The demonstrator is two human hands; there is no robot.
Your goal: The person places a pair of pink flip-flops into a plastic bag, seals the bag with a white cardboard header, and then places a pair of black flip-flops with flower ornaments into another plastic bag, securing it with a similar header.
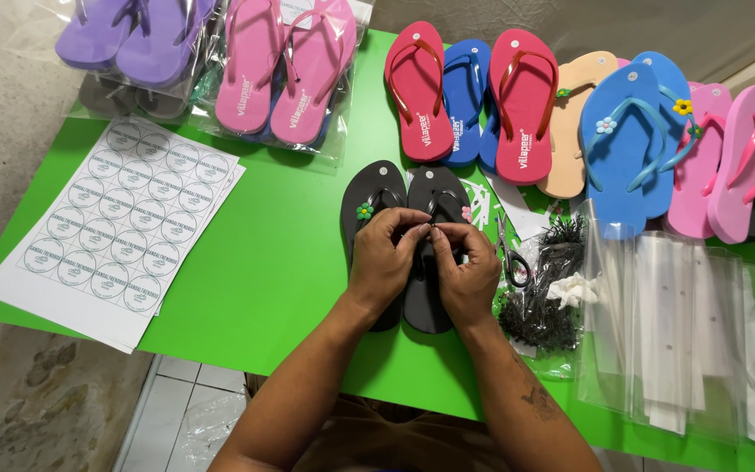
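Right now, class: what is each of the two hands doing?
Left hand: fingers pinched shut at the strap of the right black flip-flop.
Right hand: pinched shut at the same strap; what is between the fingertips is too small to tell.

Two black flip-flops [430, 253] under two hands, left hand [384, 259] and right hand [469, 271]; two red flip-flops [522, 105]; two loose blue ones with flowers [626, 149]; one tan sandal [574, 114]; one pair of scissors [510, 253]; one green flower charm [364, 211]

Matt foam black flip-flops [430, 262], glossy clear plastic bags [675, 323].
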